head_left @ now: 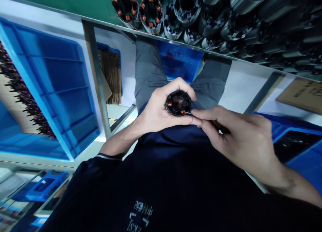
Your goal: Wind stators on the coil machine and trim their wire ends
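The left hand [158, 108] gripped a copper-wound ring [169, 104], nearer than the green bench [62, 4]. The right hand [243, 134] lay at the ring's right rim; whether it pinched anything could not be told.

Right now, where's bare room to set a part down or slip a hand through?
Set-down: green bench top, left of the copper-wound cores, bordered by the front edge. Passage: between that edge and the left hand, over the thighs; depth hard to judge. Crowded: bench top's right, packed with dark cores, and around the held ring.
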The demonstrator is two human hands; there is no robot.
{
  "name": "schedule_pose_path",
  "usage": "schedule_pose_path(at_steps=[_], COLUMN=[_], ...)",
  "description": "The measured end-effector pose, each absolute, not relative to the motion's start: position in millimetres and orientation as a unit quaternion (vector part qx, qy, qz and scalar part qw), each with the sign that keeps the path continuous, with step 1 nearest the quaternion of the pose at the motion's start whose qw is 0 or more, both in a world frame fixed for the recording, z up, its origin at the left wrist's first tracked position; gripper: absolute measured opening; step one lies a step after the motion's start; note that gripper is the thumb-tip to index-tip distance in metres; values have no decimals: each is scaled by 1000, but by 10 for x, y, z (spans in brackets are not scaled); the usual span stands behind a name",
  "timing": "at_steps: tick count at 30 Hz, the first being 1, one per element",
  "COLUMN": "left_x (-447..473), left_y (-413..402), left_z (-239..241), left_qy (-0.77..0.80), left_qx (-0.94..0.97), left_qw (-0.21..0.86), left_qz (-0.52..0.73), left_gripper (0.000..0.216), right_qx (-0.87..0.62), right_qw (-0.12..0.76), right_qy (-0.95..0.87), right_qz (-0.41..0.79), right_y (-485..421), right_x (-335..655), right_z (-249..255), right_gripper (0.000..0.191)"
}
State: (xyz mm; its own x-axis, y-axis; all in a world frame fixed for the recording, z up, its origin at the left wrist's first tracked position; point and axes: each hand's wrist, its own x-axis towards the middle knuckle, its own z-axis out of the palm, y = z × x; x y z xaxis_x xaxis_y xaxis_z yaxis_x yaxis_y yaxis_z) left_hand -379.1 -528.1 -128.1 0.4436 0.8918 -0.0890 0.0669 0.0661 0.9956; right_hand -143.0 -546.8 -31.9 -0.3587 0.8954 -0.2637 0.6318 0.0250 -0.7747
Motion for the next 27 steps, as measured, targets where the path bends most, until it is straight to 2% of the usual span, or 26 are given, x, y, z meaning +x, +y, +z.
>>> schedule_pose_path(at_steps=[4,7,10,12,15,20,27], left_x=[-3804,-3796,-3773,-3756,-3744,-3747,-3680], left_y=[-5238,-5164,-5121,-5113,-5109,-5087,-5080], left_z=[-1160,-1095,-1090,-1104,-1128,-1182,-1416], left_qy=[385,365,365,368,358,358,401], left_qx=[580,561,588,615,649,689,724], left_qw=[636,660,649,633,609,582,523], left_qz=[333,342,315,294,282,240,202], left_gripper=[56,60,77,80,73,56,23], right_qx=[-551,-544,-527,-527,-526,-498,-503], right_qw=[190,161,132,135,148,152,150], right_qy=[-624,-618,-629,-621,-581,-474,-454], right_qz=[519,545,556,564,604,710,720], right_y=[-5476,-5417,-5341,-5303,-5274,-5250,-5184], right_x=[-1509,-1501,-1475,-1459,-1427,-1389,-1410], right_z=[-419,-406,-380,-389,-460,-689,-941], right_gripper=[31,39,26,15,18,33,41])
